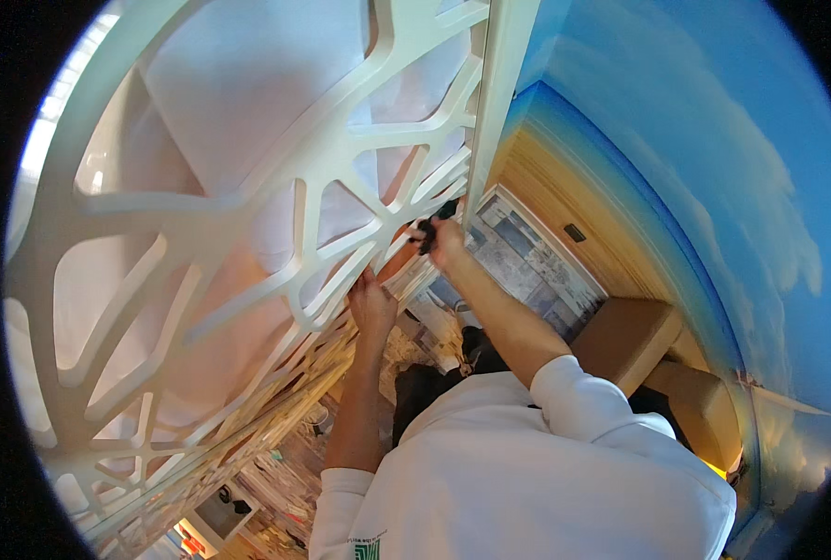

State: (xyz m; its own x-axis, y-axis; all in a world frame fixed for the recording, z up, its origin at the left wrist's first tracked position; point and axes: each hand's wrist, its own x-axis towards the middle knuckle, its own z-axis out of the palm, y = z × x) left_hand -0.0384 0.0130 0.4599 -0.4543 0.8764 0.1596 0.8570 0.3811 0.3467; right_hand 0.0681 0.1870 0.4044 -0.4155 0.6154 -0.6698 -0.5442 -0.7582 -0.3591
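Note:
In front of me and to the left rises a large white lattice panel [275, 177] with irregular cut-out openings. My left hand [373, 306] is raised to its lower struts, with the fingers curled against one of them. Farther along, close to the panel's straight white upright [501, 103], my right hand [448, 245] is closed around a small, dark, crumpled-looking item [425, 235]. That item touches or nearly touches the lattice; its exact kind is too small to make out. Pale and orange-brown surfaces show through the openings.
A blue wall [695, 121] painted with clouds curves along the right. Below it stand brown boxy blocks [628, 341], beside a framed grey-patterned panel [537, 266]. Wood-patterned flooring [289, 471] lies far below, and a white tray-like thing [224, 513] sits at lower left.

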